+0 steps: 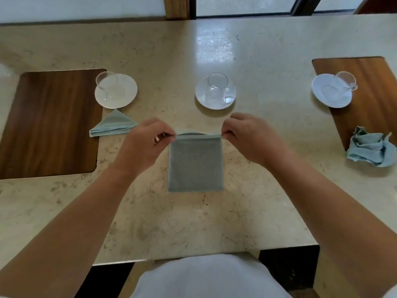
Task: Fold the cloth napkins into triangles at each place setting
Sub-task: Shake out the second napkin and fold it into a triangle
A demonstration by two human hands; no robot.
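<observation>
A grey-blue cloth napkin point(195, 164) lies folded into a square on the marble table, in front of the middle saucer. My left hand point(148, 140) pinches its far left corner. My right hand point(247, 136) pinches its far right corner. The far edge is lifted slightly off the table. A light blue napkin folded into a triangle point(112, 124) lies at the left setting. Another light blue napkin point(370, 147) sits crumpled at the right setting.
Three white saucers, each with a clear glass cup, stand in a row: left point(116, 91), middle point(215, 93), right point(332, 91). Wooden placemats lie at the left point(49, 123) and right point(365, 82). The table's near edge point(193, 258) is just before my body.
</observation>
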